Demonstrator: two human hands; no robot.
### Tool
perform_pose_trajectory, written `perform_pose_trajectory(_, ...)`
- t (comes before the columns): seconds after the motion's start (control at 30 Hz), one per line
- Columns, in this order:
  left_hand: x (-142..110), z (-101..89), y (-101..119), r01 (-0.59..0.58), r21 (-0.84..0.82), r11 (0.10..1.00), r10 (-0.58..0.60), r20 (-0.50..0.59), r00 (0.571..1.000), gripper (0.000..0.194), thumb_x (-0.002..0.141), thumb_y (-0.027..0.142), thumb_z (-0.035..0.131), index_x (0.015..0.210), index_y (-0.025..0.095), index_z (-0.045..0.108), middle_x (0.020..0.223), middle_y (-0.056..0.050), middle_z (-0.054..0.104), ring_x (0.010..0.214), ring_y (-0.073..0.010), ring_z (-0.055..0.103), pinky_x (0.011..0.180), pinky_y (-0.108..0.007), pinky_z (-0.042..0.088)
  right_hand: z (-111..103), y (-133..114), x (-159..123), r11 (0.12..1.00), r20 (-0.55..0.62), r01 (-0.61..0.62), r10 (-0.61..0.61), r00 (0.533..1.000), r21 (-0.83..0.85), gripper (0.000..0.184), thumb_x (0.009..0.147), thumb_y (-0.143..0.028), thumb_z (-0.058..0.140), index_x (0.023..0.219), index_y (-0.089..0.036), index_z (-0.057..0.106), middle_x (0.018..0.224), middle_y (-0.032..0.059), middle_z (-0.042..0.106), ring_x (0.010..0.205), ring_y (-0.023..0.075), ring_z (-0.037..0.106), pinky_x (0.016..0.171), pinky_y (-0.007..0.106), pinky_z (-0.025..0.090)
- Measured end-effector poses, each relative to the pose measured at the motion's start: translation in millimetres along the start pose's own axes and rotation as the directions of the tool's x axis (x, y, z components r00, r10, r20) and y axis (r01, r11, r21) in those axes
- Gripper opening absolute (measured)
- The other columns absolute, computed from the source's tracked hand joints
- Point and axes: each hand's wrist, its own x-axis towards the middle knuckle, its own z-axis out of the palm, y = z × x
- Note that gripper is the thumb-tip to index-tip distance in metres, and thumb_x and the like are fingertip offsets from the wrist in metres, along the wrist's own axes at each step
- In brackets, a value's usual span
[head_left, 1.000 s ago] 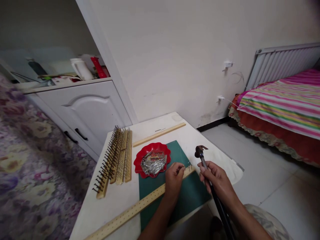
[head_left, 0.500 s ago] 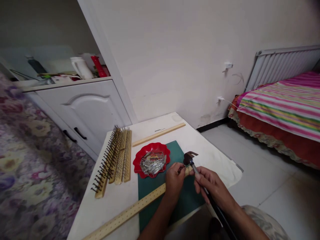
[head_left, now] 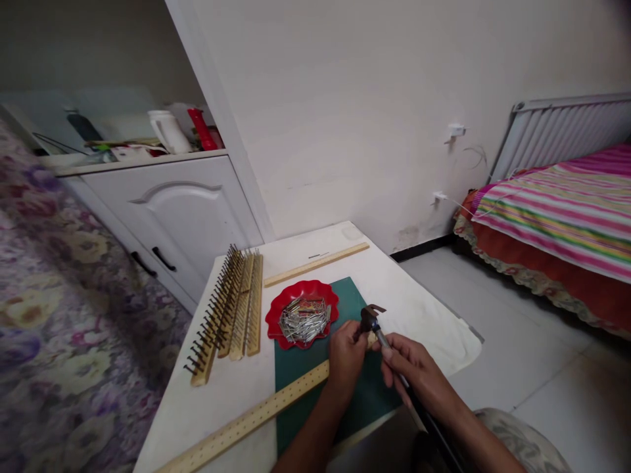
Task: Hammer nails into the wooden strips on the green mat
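My right hand [head_left: 411, 368] is wrapped round a claw hammer [head_left: 382, 334], gripping it on the shaft below the head. The hammer's dark head lies right beside my left hand [head_left: 346, 351], over the far end of a long wooden strip [head_left: 261, 414] with rows of small holes. My left hand is closed over that strip, thumb and fingers pinched together; whatever they pinch is hidden. Under the hands is a green mat [head_left: 348, 292]. A red scalloped bowl [head_left: 276, 315] full of loose nails [head_left: 303, 322] stands just left of my left hand, partly on the mat.
Several wooden strips [head_left: 254, 309] studded with upright nails stand at the table's left. A plain strip [head_left: 315, 264] lies near the back of the white-covered table [head_left: 236, 401]. Behind are a cabinet [head_left: 182, 203] and the wall; a bed [head_left: 566, 210] is at right.
The hammer head has come down slightly and sits closer to my left hand. Both hands keep their grips. The whole view has shifted a little.
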Motion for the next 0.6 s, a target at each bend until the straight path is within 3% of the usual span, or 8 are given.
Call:
perform_pose_trajectory(0.13,0.1,-0.1,0.4,0.007,-0.004,1.0,-0.007,-0.011,1.0,0.015,0.073,0.019,0.047,0.06,0.017,0.054,0.058,0.003,0.049,0.055,-0.0099,0.042,0.052,-0.021,0.027,-0.6,-0.8,0.8,1.0,0.011,-0.019,0.019,1.0,0.006,0.031,0.083,-0.046,0.049,0.09,-0.017,0.054,0.051,-0.0059,0.058,0.025,0.005,0.039,0.029,0.016,0.02)
perform_pose_trajectory(0.37,-1.1,-6.4,3.8,-0.009,-0.086,0.996,0.01,0.016,1.0,0.01,0.073,0.021,0.052,0.073,0.017,0.062,0.07,0.0,0.057,0.065,-0.0126,0.051,0.061,-0.023,0.038,-7.8,-11.9,-1.8,0.995,-0.063,0.075,-0.071,0.995,0.067,0.03,0.084,-0.043,0.048,0.096,-0.016,0.054,0.055,-0.0043,0.057,0.028,0.0045,0.038,0.03,0.017,0.022)
perform_pose_trajectory(0.47,-8.5,-21.4,8.0,-0.041,-0.053,0.998,0.042,0.027,0.999,0.013,0.075,0.021,0.05,0.077,0.018,0.063,0.071,-0.001,0.058,0.064,-0.0129,0.051,0.061,-0.023,0.038,-9.0,-12.9,-2.8,0.993,-0.106,0.088,-0.08,0.991,0.081,0.029,0.084,-0.042,0.05,0.096,-0.016,0.055,0.055,-0.0043,0.056,0.028,0.0046,0.038,0.031,0.017,0.023)
perform_pose_trajectory(0.6,-13.9,-55.7,9.3,-0.09,0.051,0.995,0.089,0.013,0.996,0.015,0.079,0.022,0.047,0.078,0.02,0.061,0.074,-0.001,0.058,0.069,-0.0144,0.053,0.064,-0.024,0.037,-7.8,-10.4,-3.2,0.993,-0.106,0.082,-0.072,0.992,0.086,0.03,0.083,-0.044,0.05,0.095,-0.017,0.055,0.056,-0.0042,0.056,0.028,0.0051,0.038,0.03,0.018,0.023)
